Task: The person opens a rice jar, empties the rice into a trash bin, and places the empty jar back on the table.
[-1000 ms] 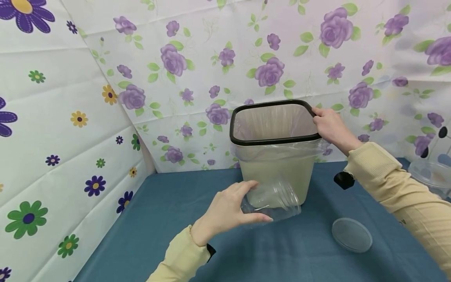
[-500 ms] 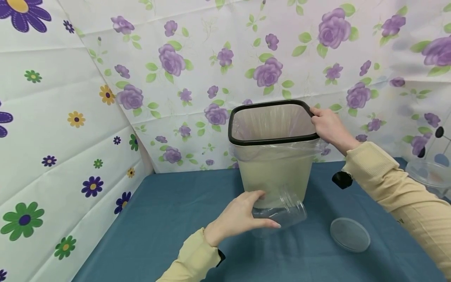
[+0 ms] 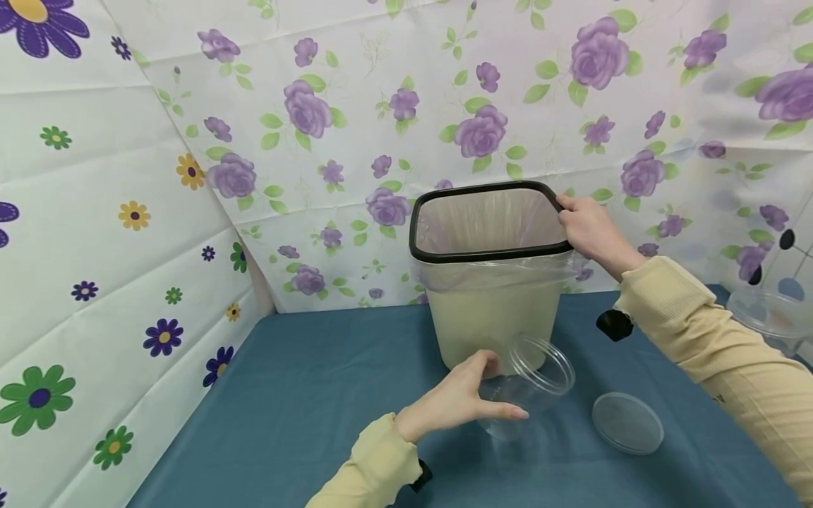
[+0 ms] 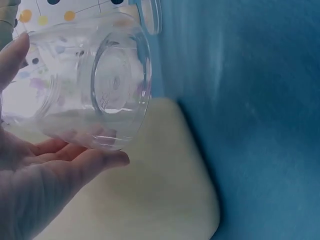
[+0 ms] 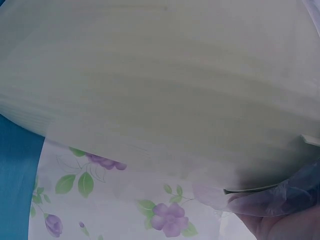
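Observation:
My left hand (image 3: 454, 403) grips a clear plastic jar (image 3: 533, 391), tilted with its open mouth up and to the right, in front of the bin. In the left wrist view the thumb and fingers of that hand (image 4: 47, 172) lie on opposite sides of the jar (image 4: 117, 82), and its round base shows. A cream trash bin (image 3: 495, 310) with a black rim and a clear liner stands upright on the table. My right hand (image 3: 593, 233) grips the bin's right rim. Up close in the right wrist view, the bin wall (image 5: 150, 90) hides most of that hand (image 5: 290, 225).
A round clear lid (image 3: 627, 423) lies flat on the blue cloth (image 3: 330, 381), right of the jar. Another clear container (image 3: 771, 314) stands at the far right edge, partly cut off. Flower-print sheets (image 3: 356, 85) hang behind and to the left.
My left hand has moved right and slightly down with the jar, whose mouth has turned more upward. My right hand stays on the bin rim.

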A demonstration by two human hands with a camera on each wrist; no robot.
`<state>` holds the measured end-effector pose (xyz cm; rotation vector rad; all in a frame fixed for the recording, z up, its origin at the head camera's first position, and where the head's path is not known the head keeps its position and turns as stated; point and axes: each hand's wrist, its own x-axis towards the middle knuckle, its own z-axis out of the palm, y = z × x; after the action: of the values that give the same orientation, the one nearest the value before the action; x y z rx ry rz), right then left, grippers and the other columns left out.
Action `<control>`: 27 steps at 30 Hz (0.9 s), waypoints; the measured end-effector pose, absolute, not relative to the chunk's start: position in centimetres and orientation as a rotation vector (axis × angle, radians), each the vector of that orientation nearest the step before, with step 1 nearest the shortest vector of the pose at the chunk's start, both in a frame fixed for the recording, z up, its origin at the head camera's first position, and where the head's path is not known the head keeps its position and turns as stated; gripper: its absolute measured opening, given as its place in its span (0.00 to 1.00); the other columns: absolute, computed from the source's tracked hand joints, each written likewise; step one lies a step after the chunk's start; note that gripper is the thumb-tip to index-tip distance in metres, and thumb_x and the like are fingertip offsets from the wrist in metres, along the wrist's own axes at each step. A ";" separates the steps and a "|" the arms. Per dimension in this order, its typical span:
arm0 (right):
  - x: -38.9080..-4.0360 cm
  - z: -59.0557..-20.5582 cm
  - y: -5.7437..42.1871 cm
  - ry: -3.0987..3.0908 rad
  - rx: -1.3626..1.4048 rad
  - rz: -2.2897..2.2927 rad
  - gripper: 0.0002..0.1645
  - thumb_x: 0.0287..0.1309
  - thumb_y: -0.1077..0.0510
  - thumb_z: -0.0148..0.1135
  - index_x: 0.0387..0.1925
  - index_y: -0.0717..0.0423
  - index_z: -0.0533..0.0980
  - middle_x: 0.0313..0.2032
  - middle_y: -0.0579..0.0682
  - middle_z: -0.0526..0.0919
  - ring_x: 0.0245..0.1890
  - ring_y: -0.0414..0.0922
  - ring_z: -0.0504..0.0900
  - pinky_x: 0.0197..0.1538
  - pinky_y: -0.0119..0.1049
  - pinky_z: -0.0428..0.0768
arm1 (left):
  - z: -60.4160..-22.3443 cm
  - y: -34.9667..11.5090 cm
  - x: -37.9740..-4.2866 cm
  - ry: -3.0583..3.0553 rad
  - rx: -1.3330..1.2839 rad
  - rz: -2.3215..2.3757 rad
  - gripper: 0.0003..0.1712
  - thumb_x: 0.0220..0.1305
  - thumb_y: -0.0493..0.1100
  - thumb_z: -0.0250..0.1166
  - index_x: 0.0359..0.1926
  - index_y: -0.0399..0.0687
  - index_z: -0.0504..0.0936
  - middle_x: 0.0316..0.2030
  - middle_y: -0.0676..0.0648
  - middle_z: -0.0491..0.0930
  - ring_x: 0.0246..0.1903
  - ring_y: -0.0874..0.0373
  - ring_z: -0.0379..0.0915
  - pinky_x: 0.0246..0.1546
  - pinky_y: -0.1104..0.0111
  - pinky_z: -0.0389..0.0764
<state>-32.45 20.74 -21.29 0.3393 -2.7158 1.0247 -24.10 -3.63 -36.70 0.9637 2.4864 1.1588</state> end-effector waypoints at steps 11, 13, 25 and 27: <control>-32.5 -21.3 20.8 -2.721 0.336 1.029 0.28 0.64 0.63 0.30 0.65 0.68 0.49 0.62 0.69 0.50 0.09 0.39 0.51 0.16 0.32 0.59 | -38.7 -1.7 -24.8 2.344 0.999 1.244 0.38 0.52 0.53 0.68 0.58 0.49 0.57 0.47 0.56 0.58 0.49 0.62 0.56 0.47 0.71 0.63; -32.6 -21.3 20.8 -2.724 0.334 1.028 0.28 0.64 0.63 0.30 0.65 0.68 0.49 0.62 0.69 0.50 0.10 0.40 0.51 0.17 0.33 0.60 | -39.1 -1.5 -25.0 2.327 0.965 1.284 0.39 0.51 0.53 0.68 0.58 0.49 0.56 0.48 0.57 0.58 0.50 0.64 0.56 0.48 0.70 0.64; -32.5 -21.3 20.7 -2.722 0.340 1.022 0.28 0.64 0.63 0.29 0.65 0.68 0.49 0.62 0.69 0.50 0.12 0.42 0.54 0.18 0.34 0.61 | -39.9 0.3 -25.3 2.290 0.999 1.276 0.37 0.52 0.46 0.69 0.54 0.41 0.55 0.43 0.54 0.57 0.44 0.58 0.59 0.41 0.73 0.65; -32.5 -21.3 20.7 -2.720 0.341 1.018 0.28 0.64 0.64 0.29 0.65 0.68 0.49 0.62 0.69 0.50 0.16 0.47 0.57 0.21 0.36 0.61 | -40.0 0.6 -25.3 2.288 1.016 1.275 0.35 0.51 0.45 0.69 0.51 0.42 0.55 0.41 0.52 0.57 0.42 0.57 0.59 0.38 0.74 0.65</control>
<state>-32.54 20.67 -21.28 0.3412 -2.7196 1.0183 -25.28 0.64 -40.02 1.0162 2.2884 1.2750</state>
